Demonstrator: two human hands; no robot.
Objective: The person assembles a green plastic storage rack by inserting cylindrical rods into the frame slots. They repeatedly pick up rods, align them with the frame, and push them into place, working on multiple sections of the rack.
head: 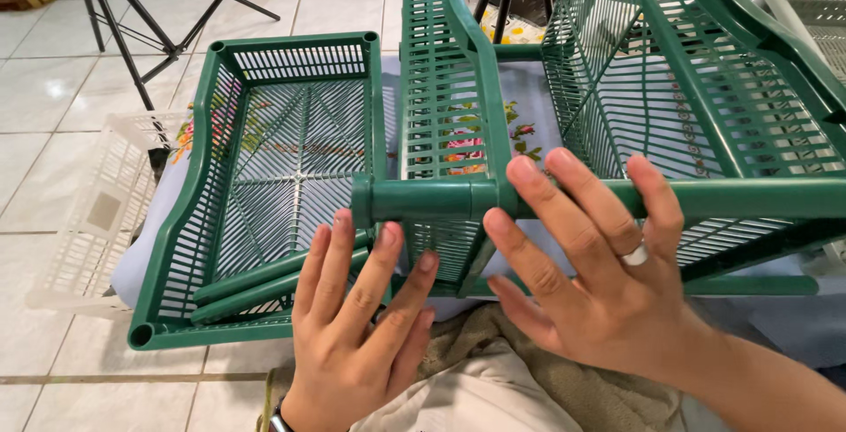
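Head view of two bare hands at a partly assembled rack of green moulded plastic. The right hand (586,273), fingers spread and nearly straight, lies over a smooth round green tube (582,199) that runs level across the middle of the view; the fingertips drape past its top edge, a plain pale ring shows on one finger, and no closed grip is visible. The left hand (357,326) is open and flat, its fingertips just below the tube's capped left end and over the near rim of a loose green tray (203,185); it holds nothing. This tray is rectangular, with slatted walls, a ribbed lattice floor and hollow round sockets at its corners, and two loose green tubes (273,282) lie slantwise inside it near the front wall. Two more green trays (705,71) of the same slatted make stand tilted on edge behind the held tube, joined to it. One pale translucent slatted basket (97,212) rests at the left, touching the loose tray's outer wall. All rest on a light blue cloth (529,97) with flower embroidery, above a glossy tiled floor (53,88), where black tripod legs (132,18) stand at upper left. Open floor lies to the left and front.
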